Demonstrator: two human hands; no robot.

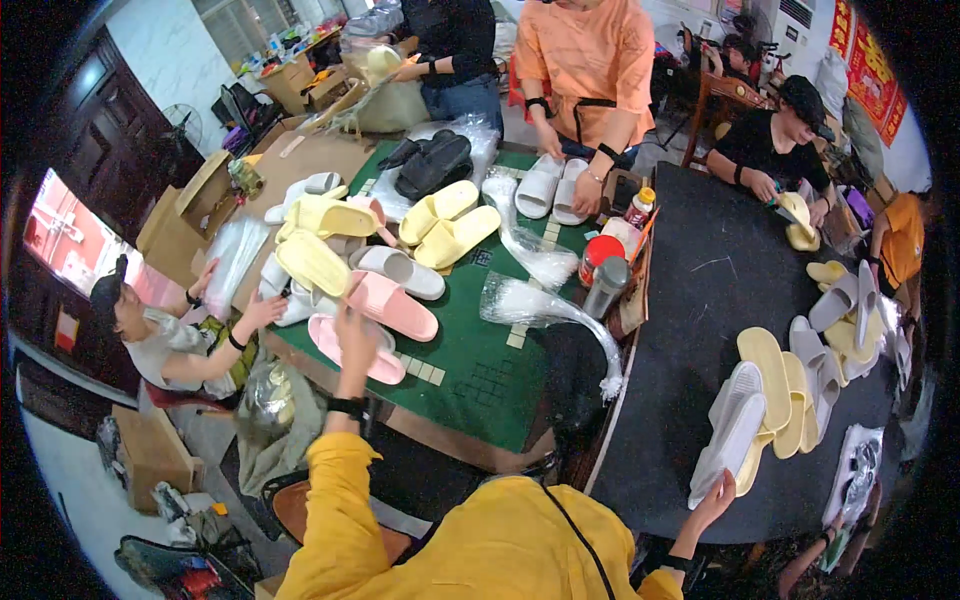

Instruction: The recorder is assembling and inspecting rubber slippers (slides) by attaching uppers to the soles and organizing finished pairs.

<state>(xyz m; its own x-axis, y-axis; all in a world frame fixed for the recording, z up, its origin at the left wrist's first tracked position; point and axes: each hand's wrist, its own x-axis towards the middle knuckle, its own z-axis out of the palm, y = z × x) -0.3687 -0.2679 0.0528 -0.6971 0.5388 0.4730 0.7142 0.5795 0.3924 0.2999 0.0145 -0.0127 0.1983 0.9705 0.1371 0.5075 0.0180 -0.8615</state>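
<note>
My left hand [355, 342] is over a pair of pink slide slippers [393, 306] on the green-topped table [485, 385]. Its fingers reach the edge of the upper slipper, but their grip is unclear. To the right, my right hand [713, 501] closes on the near end of a whitish-grey slide slipper [735, 425] lying on the black table [665, 300]. Yellow slide slippers [764, 375] and more grey ones [808, 350] lie in an overlapping row beside it. Beyond my left hand are yellow slippers [455, 222] and a pale grey one [402, 272].
Clear plastic bags [525, 300], a red-lidded jar [603, 256] and a grey tumbler [606, 288] stand or lie toward the green table's right side. Black slippers [433, 163] lie farther back. One person [170, 335] sits at left; others work across the tables, including one in orange [590, 70].
</note>
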